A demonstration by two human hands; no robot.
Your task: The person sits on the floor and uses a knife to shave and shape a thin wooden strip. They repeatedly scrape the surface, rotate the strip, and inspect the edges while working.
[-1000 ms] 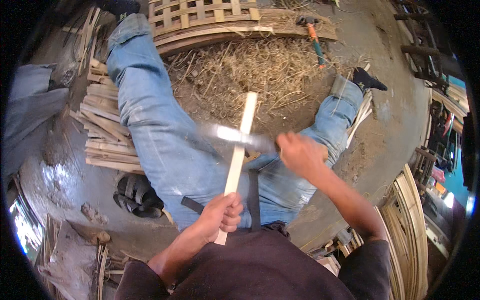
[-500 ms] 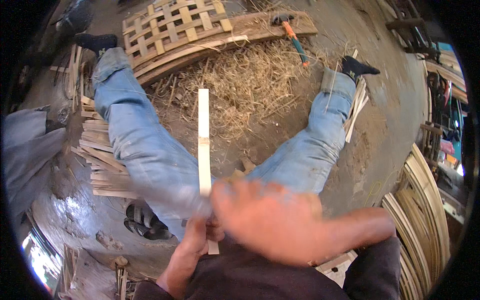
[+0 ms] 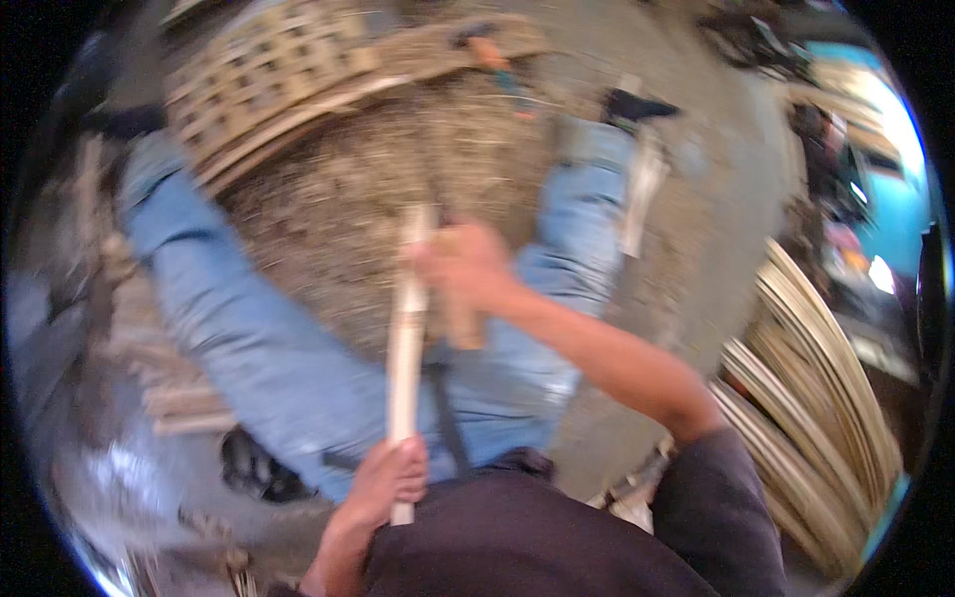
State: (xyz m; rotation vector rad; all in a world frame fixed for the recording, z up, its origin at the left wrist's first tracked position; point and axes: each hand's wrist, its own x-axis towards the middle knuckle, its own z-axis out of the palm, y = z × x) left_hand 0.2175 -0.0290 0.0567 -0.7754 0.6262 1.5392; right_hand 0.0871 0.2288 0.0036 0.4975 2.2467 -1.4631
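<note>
My left hand (image 3: pixel 383 476) is closed around the lower end of a pale flat wooden strip (image 3: pixel 405 348), held upright over my lap. Near the strip's upper end is my right hand (image 3: pixel 468 264), its fingers wrapped round the tan handle of a knife (image 3: pixel 463 323). A dark, blurred blade seems to point away beyond that fist, close beside the strip. Motion smears the right hand, so whether it touches the strip cannot be told. Under the handle, a dark narrow band (image 3: pixel 448 423) lies across my lap.
Shavings (image 3: pixel 348 219) cover the floor between my legs. Beyond lie a woven slat panel (image 3: pixel 269 75), a plank (image 3: pixel 453 45) and an orange-and-green-handled hammer (image 3: pixel 494 62). Cut strips (image 3: pixel 184 403) are piled at left; long curved strips (image 3: pixel 811 398) stand at right.
My right hand with the knife has moved forward from near my left hand to the strip's far end. The blade has swung from pointing left to pointing away. The whole view has shifted.
</note>
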